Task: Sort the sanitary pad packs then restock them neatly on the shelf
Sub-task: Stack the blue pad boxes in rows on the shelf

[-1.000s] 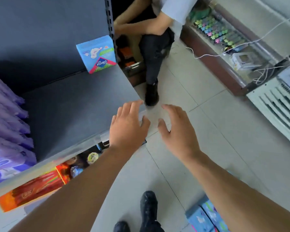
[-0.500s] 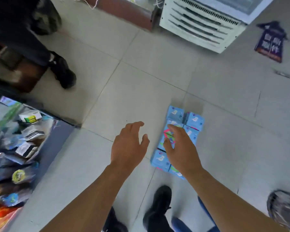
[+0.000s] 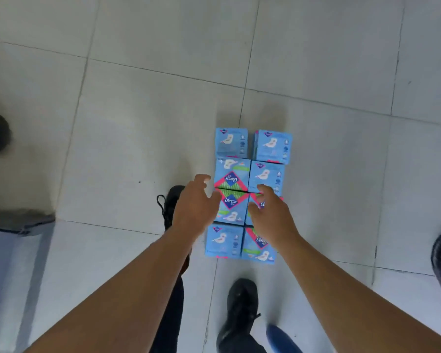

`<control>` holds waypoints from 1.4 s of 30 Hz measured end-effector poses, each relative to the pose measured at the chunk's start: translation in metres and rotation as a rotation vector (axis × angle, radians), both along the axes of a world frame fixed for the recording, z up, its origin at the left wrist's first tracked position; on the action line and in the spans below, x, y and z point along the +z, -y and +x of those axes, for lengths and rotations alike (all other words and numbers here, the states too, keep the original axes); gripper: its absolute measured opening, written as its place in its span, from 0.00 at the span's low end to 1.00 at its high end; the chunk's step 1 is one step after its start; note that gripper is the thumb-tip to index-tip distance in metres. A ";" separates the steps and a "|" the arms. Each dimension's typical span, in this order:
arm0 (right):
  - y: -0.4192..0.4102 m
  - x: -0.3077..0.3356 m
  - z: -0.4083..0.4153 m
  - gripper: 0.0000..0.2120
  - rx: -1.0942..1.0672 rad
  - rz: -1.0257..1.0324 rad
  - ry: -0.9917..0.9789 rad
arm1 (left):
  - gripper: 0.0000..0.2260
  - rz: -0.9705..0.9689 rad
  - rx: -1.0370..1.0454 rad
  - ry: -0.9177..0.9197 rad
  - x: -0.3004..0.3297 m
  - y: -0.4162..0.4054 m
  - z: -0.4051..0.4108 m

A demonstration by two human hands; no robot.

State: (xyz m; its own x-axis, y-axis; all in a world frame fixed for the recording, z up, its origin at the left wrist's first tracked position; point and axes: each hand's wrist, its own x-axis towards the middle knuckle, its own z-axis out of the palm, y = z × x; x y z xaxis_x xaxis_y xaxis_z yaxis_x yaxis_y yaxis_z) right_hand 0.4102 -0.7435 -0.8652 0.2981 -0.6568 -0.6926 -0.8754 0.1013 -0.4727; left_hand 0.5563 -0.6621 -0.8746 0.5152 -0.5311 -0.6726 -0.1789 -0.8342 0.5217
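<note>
Blue sanitary pad packs point(image 3: 250, 194) laid touching in two columns, four rows, on pale floor tiles point(image 3: 138, 123); left hand point(image 3: 194, 207) hovering with fingers spread at the block's left edge; right hand point(image 3: 271, 212) likewise spread over the right column; black shoes point(image 3: 239, 307) near; grey shelf base point(image 3: 8, 250) at left.

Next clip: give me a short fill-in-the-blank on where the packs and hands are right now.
The blue pad packs lie on the tiled ____. They form ____ columns side by side. The left hand and right hand each hold ____. The brand printed on the packs reads ____.
Missing: floor; two; nothing; Libresse
</note>
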 end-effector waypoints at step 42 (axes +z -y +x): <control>-0.063 0.247 0.268 0.07 0.580 -0.049 0.656 | 0.17 -0.809 1.111 0.356 0.270 -0.179 0.186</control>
